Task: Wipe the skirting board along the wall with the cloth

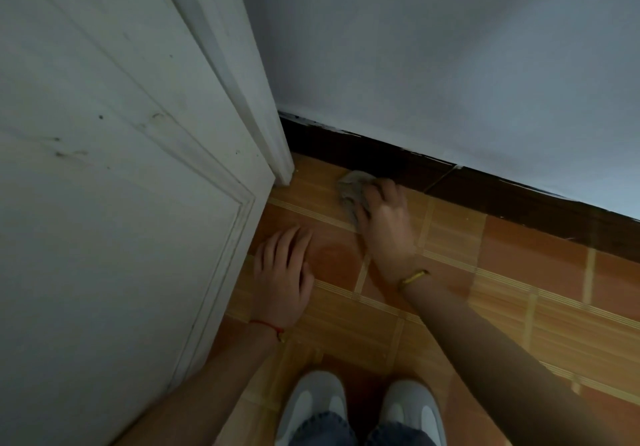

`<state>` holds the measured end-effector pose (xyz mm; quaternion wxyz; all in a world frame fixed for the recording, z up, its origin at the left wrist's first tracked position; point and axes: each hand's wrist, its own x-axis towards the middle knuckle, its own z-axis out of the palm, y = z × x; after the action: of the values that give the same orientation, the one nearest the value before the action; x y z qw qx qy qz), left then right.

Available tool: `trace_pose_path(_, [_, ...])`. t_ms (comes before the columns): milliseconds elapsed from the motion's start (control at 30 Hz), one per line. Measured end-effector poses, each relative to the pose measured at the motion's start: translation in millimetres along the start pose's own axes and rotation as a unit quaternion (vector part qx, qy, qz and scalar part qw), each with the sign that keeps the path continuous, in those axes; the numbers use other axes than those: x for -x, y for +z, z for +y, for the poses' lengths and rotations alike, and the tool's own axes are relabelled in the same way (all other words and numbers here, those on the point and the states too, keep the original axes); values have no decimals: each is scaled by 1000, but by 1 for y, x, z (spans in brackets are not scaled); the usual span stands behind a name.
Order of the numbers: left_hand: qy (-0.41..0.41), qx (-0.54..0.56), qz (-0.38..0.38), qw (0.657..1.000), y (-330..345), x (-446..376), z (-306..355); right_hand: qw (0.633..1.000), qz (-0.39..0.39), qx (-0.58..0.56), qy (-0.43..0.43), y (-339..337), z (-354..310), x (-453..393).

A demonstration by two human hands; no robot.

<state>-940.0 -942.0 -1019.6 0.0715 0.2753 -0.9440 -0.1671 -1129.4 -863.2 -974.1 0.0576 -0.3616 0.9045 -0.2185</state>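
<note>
Against the skirting board (pixel 381 163), right hand (pixel 384 217) grips cloth (pixel 351 187); left hand (pixel 284 272) flat.

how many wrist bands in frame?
2. A red string bracelet on the left wrist, behind the left hand flat on the floor tiles; a gold bracelet on the right wrist, behind the right hand holding the cloth. None seem hidden.

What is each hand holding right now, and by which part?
The right hand grips the bunched cloth at its near end, at the foot of the skirting board. The left hand holds nothing, flat on the floor.
</note>
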Motion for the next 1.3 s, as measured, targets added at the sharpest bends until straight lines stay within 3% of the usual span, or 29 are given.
trace_pose_path(100, [1, -7, -1, 1000, 1, -1, -1, 996, -33, 9, -79, 13, -29, -22])
trace_pose_path(200, [0, -3, 0, 1000, 2, -1, -2, 996, -62, 11, -69, 17, -37, -31])
trace_pose_path(333, [1, -7, 7, 1000, 0, -1, 0, 997, -17, 4, -76, 9, -17, -12])
trace_pose_path(433, [0, 5, 12, 1000, 1, -2, 1, 999, 19, -24, -30, 2, 7, 2])
trace_pose_path(500, [-3, 12, 11, 1000, 1, -2, 1, 988, 71, -114, 73, -7, 14, 10])
trace_pose_path(567, [-2, 13, 8, 1000, 1, -1, 1, 932, 124, -249, 231, -16, 9, 10])
trace_pose_path(667, [1, 11, 4, 1000, 1, -1, 0, 764, 128, -461, 432, -11, -11, -4])
trace_pose_path(733, [0, 10, 1, 1000, 1, -1, -1, 681, 120, -548, 472, 1, -29, -19])
trace_pose_path(800, [0, 5, 0, 1000, 0, 0, 0, 645, 121, -587, 474, 11, -50, -35])
trace_pose_path(900, [1, -2, -7, 1000, 0, 0, -1, 648, 153, -560, 493, 16, -71, -52])
trace_pose_path(967, [-4, -1, -13, 1000, 1, -1, -2, 669, 178, -527, 492, 14, -73, -50])
trace_pose_path(1167, [-4, 11, -8, 1000, 2, 0, 0, 701, 278, -476, 452, -1, -33, -23])
trace_pose_path(1300, [-1, 12, 0, 1000, 1, -1, 1, 729, 284, -459, 422, -1, -46, -26])
